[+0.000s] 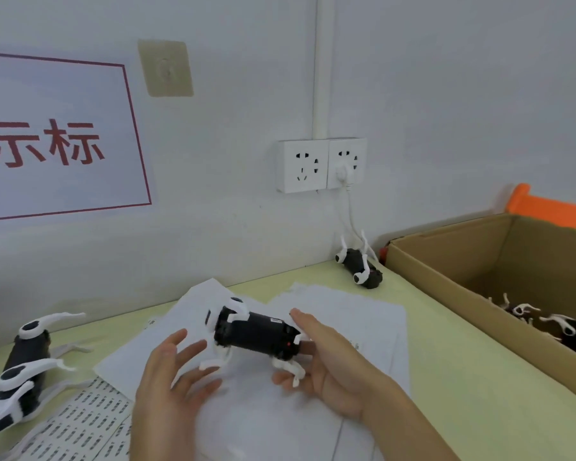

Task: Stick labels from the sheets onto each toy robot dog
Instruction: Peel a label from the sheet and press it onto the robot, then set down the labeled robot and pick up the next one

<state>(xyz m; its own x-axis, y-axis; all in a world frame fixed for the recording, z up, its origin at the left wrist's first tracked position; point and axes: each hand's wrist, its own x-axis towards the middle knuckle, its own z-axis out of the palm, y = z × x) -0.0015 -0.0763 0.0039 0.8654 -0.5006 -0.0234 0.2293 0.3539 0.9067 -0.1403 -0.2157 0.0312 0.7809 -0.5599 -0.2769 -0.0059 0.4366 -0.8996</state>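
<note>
A black toy robot dog (253, 334) with white legs hangs above the white sheets (363, 314) in the middle. My right hand (326, 357) grips its right end, thumb on top and fingers under the legs. A small label shows on the dog's upper side near that thumb. My left hand (173, 374) hovers just left of the dog with fingers spread, holding nothing. A label sheet (80, 424) printed with several small labels lies at the lower left.
Another robot dog (17, 367) lies on its side at the left edge, a third (359, 264) rests by the wall under the sockets (320, 164). A cardboard box (446, 271) at the right holds more dogs (546, 324). The green table (479, 394) runs to the wall.
</note>
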